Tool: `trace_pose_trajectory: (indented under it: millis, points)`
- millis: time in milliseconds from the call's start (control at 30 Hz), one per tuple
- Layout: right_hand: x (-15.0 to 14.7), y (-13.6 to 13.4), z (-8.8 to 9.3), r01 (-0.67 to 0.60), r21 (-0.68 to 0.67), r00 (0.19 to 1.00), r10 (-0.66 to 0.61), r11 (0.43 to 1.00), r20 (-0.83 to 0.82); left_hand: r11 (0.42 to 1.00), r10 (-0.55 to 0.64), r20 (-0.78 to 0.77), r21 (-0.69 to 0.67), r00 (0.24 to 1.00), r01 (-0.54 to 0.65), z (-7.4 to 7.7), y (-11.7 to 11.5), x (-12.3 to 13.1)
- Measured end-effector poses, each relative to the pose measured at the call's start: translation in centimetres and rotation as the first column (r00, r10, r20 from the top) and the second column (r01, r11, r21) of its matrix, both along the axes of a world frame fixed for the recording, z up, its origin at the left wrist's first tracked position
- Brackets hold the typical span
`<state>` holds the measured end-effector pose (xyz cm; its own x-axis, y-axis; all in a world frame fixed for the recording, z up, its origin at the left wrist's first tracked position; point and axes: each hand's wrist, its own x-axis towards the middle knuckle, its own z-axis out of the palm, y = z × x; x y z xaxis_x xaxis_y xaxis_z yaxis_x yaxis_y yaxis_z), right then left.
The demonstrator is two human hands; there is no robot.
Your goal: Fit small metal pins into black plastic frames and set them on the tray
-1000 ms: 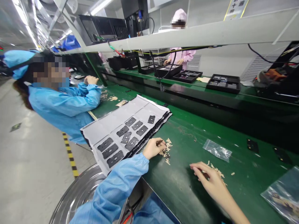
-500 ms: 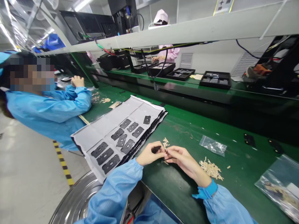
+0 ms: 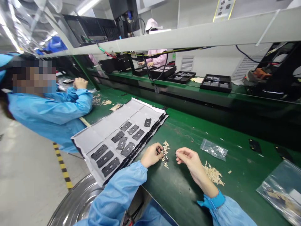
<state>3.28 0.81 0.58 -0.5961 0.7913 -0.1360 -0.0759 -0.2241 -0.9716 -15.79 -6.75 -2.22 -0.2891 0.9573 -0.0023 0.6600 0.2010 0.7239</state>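
My left hand (image 3: 151,156) rests on the green bench mat (image 3: 178,191), pinching a small dark part (image 3: 160,151) between thumb and fingers. Right beside those fingers lies a small heap of beige chips (image 3: 165,153), some with dark bits among them. My right hand (image 3: 191,161) hovers just to the right of that heap, its thumb and fingers slightly apart and nothing visible in them. A larger heap of beige chips (image 3: 213,173) lies beyond it. To my left, a grey padded sheet (image 3: 101,138) carries several dark plates (image 3: 117,136) in rows.
A co-worker in a blue gown (image 3: 47,114) leans over the bench at left, one hand (image 3: 80,83) raised. Clear plastic bags (image 3: 213,149) lie on the mat at right. A round steel tray (image 3: 75,201) sits below the bench edge. Black trays (image 3: 216,83) line the far bench.
My hands were together over the chips half a second ago; my right hand has now moved apart to the right. The camera view has shifted slightly since the earliest frame.
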Motion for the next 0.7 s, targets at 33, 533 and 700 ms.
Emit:
trace_pose_trajectory:
  millis: [33, 533, 700]
  points:
    - [0.3, 0.0, 0.1, 0.008, 0.000, 1.000, -0.008, 1.000, 0.004, 1.000, 0.012, -0.035, 0.002, 0.999, -0.012, 0.0, 0.0, 0.1]
    - [3.1, -1.4, 3.1, -0.041, 0.700, 0.988, -0.075, 0.713, 0.134, 0.993, -0.074, 0.650, 0.120, 0.756, -0.005, 6.5, -0.5, 6.5]
    - [4.9, -1.6, 3.5, -0.068, 0.738, 0.990, -0.045, 0.671, 0.132, 0.995, -0.100, 0.785, 0.092, 0.611, 0.045, 7.3, 0.0, 8.1]
